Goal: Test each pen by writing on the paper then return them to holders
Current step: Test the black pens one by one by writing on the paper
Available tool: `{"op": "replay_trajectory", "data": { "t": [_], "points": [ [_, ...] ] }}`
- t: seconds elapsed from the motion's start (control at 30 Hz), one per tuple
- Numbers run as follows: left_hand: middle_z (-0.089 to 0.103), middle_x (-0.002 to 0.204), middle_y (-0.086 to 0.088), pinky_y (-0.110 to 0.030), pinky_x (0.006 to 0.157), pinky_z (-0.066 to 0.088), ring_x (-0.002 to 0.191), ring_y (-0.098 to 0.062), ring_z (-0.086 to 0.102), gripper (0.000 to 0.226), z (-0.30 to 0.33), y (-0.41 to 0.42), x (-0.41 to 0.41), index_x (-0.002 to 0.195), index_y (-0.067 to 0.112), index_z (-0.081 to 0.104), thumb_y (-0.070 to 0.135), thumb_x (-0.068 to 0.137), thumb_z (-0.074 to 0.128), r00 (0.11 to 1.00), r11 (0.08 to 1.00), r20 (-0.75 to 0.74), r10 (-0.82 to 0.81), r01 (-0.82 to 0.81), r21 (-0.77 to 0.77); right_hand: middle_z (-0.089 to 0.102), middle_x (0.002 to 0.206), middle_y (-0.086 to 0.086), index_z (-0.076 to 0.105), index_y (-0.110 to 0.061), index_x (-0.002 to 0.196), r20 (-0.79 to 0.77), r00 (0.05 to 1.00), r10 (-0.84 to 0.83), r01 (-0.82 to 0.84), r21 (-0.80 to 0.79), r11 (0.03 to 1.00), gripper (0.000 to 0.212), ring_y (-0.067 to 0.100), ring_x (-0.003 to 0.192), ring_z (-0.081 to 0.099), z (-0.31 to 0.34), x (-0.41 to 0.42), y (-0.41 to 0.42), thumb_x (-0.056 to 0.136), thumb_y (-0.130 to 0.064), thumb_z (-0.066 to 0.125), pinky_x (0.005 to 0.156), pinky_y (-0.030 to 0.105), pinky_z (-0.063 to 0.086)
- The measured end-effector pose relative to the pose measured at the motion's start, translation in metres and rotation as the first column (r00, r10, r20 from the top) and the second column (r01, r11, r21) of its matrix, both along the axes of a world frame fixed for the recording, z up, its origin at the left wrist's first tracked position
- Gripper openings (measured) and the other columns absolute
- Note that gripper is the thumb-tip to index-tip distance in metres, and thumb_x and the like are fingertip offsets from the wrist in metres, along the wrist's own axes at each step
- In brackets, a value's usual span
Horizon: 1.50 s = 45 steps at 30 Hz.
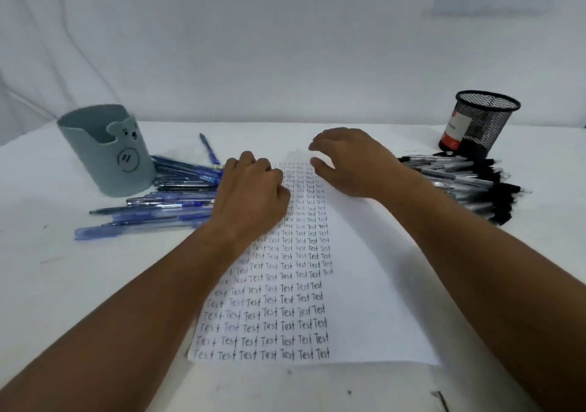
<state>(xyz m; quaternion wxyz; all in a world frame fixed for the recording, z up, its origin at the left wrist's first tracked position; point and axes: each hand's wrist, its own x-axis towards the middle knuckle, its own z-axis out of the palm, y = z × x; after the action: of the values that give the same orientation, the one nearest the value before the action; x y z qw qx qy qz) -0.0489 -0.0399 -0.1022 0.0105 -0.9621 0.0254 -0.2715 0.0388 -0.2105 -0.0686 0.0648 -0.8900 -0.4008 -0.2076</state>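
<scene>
Paper (364, 285) under both hands | left hand (253, 189) curled, right hand (352, 161) loose, neither holding | holder contents hidden

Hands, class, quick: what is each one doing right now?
Left hand: fingers curled, on the paper, holding nothing visible.
Right hand: open, holds nothing.

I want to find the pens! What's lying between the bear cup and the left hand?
A pile of blue pens lies between the bear cup and left hand, in the head view.
</scene>
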Motion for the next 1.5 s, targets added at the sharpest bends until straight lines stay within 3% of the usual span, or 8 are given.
{"op": "replay_trajectory", "data": {
  "t": [0.1, 0.27, 0.5, 0.63, 0.83, 1.03, 1.23, 1.5],
  "points": [
    [0.065, 0.083, -0.006, -0.036, 0.08, 0.036, 0.088, -0.024, 0.049, 0.03, 0.004, -0.003, -0.005, 0.082, 0.011, 0.07, 0.027, 0.092, 0.047, 1.0, 0.997, 0.017, -0.021, 0.022, -0.072, 0.062, 0.127, 0.007, 0.061, -0.012, 0.127, 0.011, 1.0, -0.02, 0.02, 0.051, 0.999, 0.034, 0.026, 0.124, 0.049, 0.004, -0.014, -0.011, 0.099, -0.026, 0.048, 0.105, 0.037, 0.036],
    [0.057, 0.093, -0.007, -0.035, 0.079, 0.038, 0.095, -0.026, 0.049, 0.025, -0.002, -0.003, -0.015, 0.09, 0.011, 0.068, 0.028, 0.091, 0.049, 0.995, 0.987, -0.086, -0.049, 0.035, -0.158, 0.06, 0.087, -0.001, 0.069, -0.013, 0.101, -0.088, 0.992, -0.092, 0.105, 0.168, 0.98, 0.021, 0.023, 0.095, 0.056, 0.016, -0.055, -0.056, 0.088, -0.013, 0.053, 0.082, 0.027, 0.04],
    [0.069, 0.083, -0.005, -0.04, 0.084, 0.05, 0.089, -0.025, 0.057, 0.026, -0.004, -0.007, -0.029, 0.083, 0.012, 0.071, 0.028, 0.088, 0.051, 0.99, 0.977, -0.109, -0.093, 0.069, -0.203, 0.061, 0.071, -0.008, 0.066, -0.017, 0.082, -0.281, 0.932, -0.227, 0.261, 0.087, 0.961, 0.009, 0.022, 0.075, 0.059, 0.011, -0.088, -0.119, 0.083, -0.015, 0.057, 0.067, 0.027, 0.046],
    [0.073, 0.088, -0.006, -0.039, 0.088, 0.049, 0.09, -0.025, 0.061, 0.026, 0.002, -0.004, -0.034, 0.095, 0.011, 0.074, 0.026, 0.088, 0.054, 0.983, 0.957, -0.093, -0.155, 0.127, -0.259, 0.064, 0.073, -0.01, 0.067, -0.024, 0.077, -0.339, 0.926, -0.167, 0.229, 0.152, 0.961, 0.005, 0.01, 0.072, 0.058, 0.01, -0.099, -0.129, 0.077, -0.019, 0.068, 0.069, 0.027, 0.047],
    [0.071, 0.087, -0.007, -0.029, 0.084, 0.042, 0.086, -0.024, 0.062, 0.024, 0.002, -0.005, -0.037, 0.095, 0.008, 0.074, 0.023, 0.089, 0.056, 0.98, 0.944, -0.061, -0.188, 0.163, -0.288, 0.071, 0.077, -0.008, 0.07, -0.027, 0.076, -0.455, 0.882, -0.121, 0.207, 0.145, 0.967, 0.007, 0.012, 0.077, 0.065, 0.007, -0.105, -0.133, 0.074, -0.031, 0.075, 0.08, 0.037, 0.054],
    [0.066, 0.087, -0.003, -0.026, 0.079, 0.038, 0.085, -0.017, 0.056, 0.02, 0.004, -0.001, -0.04, 0.098, 0.009, 0.074, 0.021, 0.09, 0.06, 0.972, 0.925, -0.055, -0.227, 0.197, -0.324, 0.063, 0.068, -0.01, 0.072, -0.025, 0.072, -0.563, 0.826, 0.013, 0.134, 0.219, 0.967, 0.022, 0.005, 0.065, 0.055, 0.012, -0.117, -0.129, 0.065, -0.042, 0.084, 0.066, 0.023, 0.041],
    [0.062, 0.087, 0.0, -0.023, 0.077, 0.034, 0.083, -0.013, 0.054, 0.02, 0.006, -0.001, -0.04, 0.101, 0.01, 0.073, 0.02, 0.09, 0.06, 0.97, 0.925, -0.066, -0.233, 0.2, -0.323, 0.067, 0.078, -0.002, 0.075, -0.026, 0.072, -0.65, 0.759, 0.037, 0.071, 0.14, 0.988, 0.036, 0.012, 0.073, 0.059, 0.018, -0.126, -0.131, 0.047, -0.051, 0.084, 0.072, 0.029, 0.043],
    [0.06, 0.088, 0.003, -0.022, 0.078, 0.034, 0.084, -0.011, 0.053, 0.018, 0.006, -0.002, -0.042, 0.101, 0.011, 0.073, 0.019, 0.09, 0.06, 0.972, 0.923, -0.077, -0.223, 0.185, -0.338, 0.069, 0.071, -0.007, 0.076, -0.025, 0.072, -0.681, 0.732, -0.03, 0.095, 0.058, 0.994, 0.014, 0.004, 0.066, 0.058, 0.014, -0.121, -0.133, 0.066, -0.033, 0.087, 0.068, 0.024, 0.041]
  ]
}}
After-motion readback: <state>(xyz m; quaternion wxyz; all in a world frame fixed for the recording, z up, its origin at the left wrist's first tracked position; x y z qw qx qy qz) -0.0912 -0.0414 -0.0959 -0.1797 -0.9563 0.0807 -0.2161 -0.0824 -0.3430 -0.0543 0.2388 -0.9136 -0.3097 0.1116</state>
